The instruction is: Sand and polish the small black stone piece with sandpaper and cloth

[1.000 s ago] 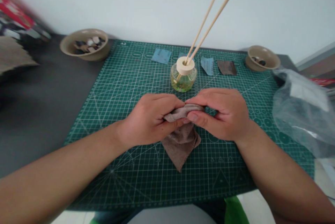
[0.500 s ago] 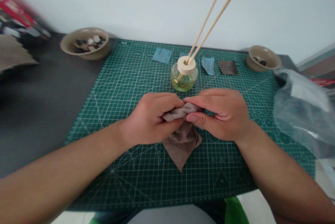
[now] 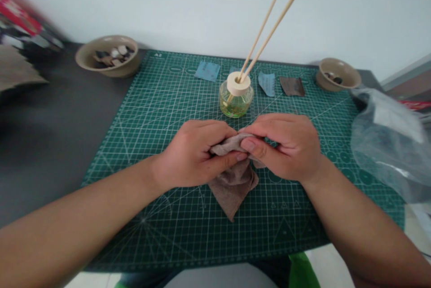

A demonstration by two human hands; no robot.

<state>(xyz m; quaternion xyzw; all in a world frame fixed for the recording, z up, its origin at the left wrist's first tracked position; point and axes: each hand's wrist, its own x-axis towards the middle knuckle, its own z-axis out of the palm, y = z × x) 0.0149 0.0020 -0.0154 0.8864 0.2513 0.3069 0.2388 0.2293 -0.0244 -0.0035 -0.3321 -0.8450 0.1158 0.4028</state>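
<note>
Left hand point(image 3: 190, 155) and right hand point(image 3: 284, 146) pinch a fold of brown cloth point(image 3: 232, 194) between fingers and thumbs, a narrow grip with the fingertips almost meeting. Below the grip, the cloth's loose corner lies on a green cutting mat point(image 3: 279, 229), short of the near edge. Just beyond the grip stands a glass bottle point(image 3: 235, 104) holding two wooden sticks point(image 3: 269, 32), with sandpaper scraps point(image 3: 207, 71) behind it. Open mat lies on both sides of the hands; a plastic bag point(image 3: 387, 144) overlaps the right edge.
</note>
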